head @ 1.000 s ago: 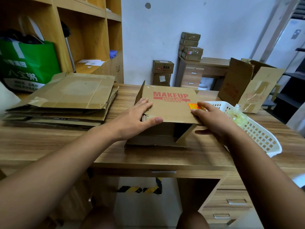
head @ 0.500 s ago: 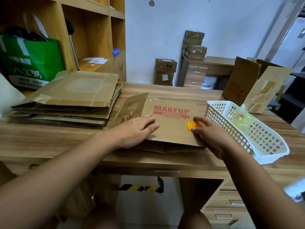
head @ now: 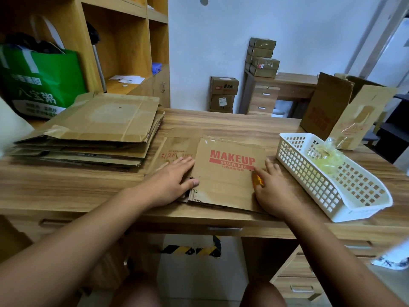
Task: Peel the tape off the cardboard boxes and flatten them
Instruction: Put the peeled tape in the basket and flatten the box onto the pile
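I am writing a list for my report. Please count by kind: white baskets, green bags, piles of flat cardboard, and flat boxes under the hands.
White basket: 1
Green bag: 1
Pile of flat cardboard: 1
Flat box, pressed by the left hand and the right hand: 1
Total: 4

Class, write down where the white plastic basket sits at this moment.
In the head view, the white basket sits on the right side of the wooden desk, just right of the right hand and the flattened MAKEUP box.
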Tool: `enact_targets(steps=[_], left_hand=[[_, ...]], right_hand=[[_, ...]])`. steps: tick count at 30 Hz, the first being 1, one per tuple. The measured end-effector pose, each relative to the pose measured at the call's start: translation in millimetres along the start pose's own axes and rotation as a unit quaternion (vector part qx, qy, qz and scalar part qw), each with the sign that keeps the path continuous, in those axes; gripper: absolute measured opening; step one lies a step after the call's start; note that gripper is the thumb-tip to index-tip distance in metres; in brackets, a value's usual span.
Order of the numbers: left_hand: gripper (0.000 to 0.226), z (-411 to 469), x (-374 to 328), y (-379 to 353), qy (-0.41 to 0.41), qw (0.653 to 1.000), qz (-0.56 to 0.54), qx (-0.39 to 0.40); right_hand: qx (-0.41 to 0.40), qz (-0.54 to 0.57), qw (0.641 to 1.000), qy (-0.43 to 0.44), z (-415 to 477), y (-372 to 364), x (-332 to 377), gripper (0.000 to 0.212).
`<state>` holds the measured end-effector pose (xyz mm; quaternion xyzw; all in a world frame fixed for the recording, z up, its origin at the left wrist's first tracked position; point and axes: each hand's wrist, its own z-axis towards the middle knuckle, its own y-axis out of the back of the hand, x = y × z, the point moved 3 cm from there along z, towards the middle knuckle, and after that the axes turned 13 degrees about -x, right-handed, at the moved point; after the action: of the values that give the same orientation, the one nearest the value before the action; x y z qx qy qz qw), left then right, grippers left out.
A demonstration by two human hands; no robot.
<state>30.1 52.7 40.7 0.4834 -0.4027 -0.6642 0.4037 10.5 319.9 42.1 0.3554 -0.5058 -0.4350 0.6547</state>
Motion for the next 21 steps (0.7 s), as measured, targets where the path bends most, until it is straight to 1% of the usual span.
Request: enact_targets(steps=[2, 4, 8, 14, 16, 18, 21], left_hand=[[0.073, -0.5, 4.2, -4.3, -0.004, 0.999, 0.031, 0.01], [0.071, -1.7, 7.0, -9.8, -0.001, 0.999, 0.043, 0.02], [0.069, -4.2, 10.6, -19.4, -0.001, 0.998, 0.059, 0.014], [0.069, -3.8, 6.6, -5.4, -0.004, 0.998, 0.062, 0.022], [0.069, -4.8, 7.2, -3.8, -0.007, 0.998, 0.058, 0.017], [0.07, -7.4, 8.3, -7.5, -0.016, 0.998, 0.063, 0.02], [0.07, -10.7, 10.8, -17.1, -0.02, 0.997, 0.063, 0.032]], right_hand=[[0.009, 0.023, 0.999, 0.035, 0.0, -5.5, 4.1, 0.063], [0.022, 0.017, 0.998, 0.05, 0.2, -14.1, 5.5, 0.059], [0.034, -0.054, 0.996, 0.057, 0.9, -23.2, 6.3, 0.057], [0.05, -0.057, 0.996, 0.056, 4.0, -12.9, 10.3, 0.057], [0.049, -0.057, 0.995, 0.068, 4.8, -14.5, 10.8, 0.06], [0.055, -0.064, 0.993, 0.086, 4.2, -18.5, 12.3, 0.063], [0.075, -0.076, 0.99, 0.09, 1.6, -26.4, 13.0, 0.065]])
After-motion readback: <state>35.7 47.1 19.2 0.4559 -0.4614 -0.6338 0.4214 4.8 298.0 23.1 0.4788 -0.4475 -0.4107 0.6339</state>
